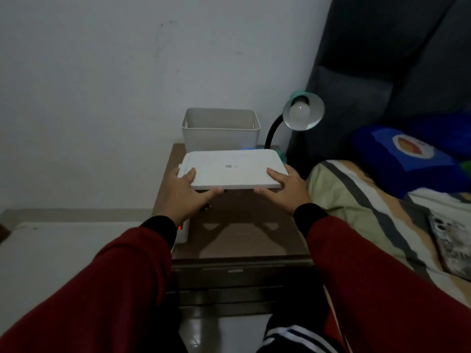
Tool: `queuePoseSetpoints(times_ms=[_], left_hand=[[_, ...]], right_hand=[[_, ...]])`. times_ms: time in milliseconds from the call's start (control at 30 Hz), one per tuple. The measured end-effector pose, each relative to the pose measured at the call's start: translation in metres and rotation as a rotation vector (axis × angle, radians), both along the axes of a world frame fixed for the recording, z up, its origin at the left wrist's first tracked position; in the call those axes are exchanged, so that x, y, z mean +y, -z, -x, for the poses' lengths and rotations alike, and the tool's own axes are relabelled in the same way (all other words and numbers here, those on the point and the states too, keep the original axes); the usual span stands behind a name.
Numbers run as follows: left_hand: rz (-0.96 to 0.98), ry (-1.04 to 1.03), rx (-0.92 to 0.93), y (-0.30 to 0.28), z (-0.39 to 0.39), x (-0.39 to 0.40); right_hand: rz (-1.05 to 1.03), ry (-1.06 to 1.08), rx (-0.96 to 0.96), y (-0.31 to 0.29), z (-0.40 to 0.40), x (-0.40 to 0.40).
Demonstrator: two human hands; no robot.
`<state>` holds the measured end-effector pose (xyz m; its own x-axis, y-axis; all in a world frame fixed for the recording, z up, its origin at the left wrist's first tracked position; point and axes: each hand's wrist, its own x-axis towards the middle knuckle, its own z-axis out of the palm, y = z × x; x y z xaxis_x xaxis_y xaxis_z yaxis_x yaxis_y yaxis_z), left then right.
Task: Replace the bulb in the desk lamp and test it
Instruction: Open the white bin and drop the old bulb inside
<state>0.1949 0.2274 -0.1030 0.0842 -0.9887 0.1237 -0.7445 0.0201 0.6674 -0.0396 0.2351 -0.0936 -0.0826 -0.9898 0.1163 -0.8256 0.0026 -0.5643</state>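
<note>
From the head cam: both hands are on a flat white lid (233,171), held level above the nightstand (244,225). The left hand (187,193) grips the near left corner, thumb on top and fingers curled under; the right hand (285,188) does the same on the near right corner. The lid's long axis runs left to right, straight across between the two grips.

The open white bin (220,128) it presumably belongs to sits just behind, against the wall. The desk lamp (303,110) stands at the back right corner on a black gooseneck, its teal shade tilted toward us with the bulb (300,110) in the socket and unlit. It lies beyond and right of the lid, so the right hand is nearer.

It's dim in here, so I can't tell what's inside the bin.
</note>
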Motion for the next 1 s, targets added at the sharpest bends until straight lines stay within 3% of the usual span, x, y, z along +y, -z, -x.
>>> queuePoseSetpoints(times_ms=[167, 300, 500, 733, 1000], left_hand=[[-0.103, -0.002, -0.095, 0.02, 0.018, 0.04], [-0.192, 0.02, -0.008, 0.042, 0.026, 0.051], [-0.271, 0.069, -0.084, 0.06, 0.028, 0.054], [-0.378, 0.147, -0.325, 0.066, 0.028, 0.046], [-0.48, 0.188, -0.561, 0.052, 0.031, 0.01]], right_hand=[[-0.072, 0.033, 0.037, 0.023, 0.01, 0.036], [-0.127, 0.055, 0.019, 0.04, 0.019, 0.051], [-0.395, 0.024, 0.095, 0.062, 0.028, 0.054], [-0.533, -0.088, 0.326, 0.068, 0.027, 0.042], [-0.667, -0.151, 0.342, 0.058, 0.031, 0.006]])
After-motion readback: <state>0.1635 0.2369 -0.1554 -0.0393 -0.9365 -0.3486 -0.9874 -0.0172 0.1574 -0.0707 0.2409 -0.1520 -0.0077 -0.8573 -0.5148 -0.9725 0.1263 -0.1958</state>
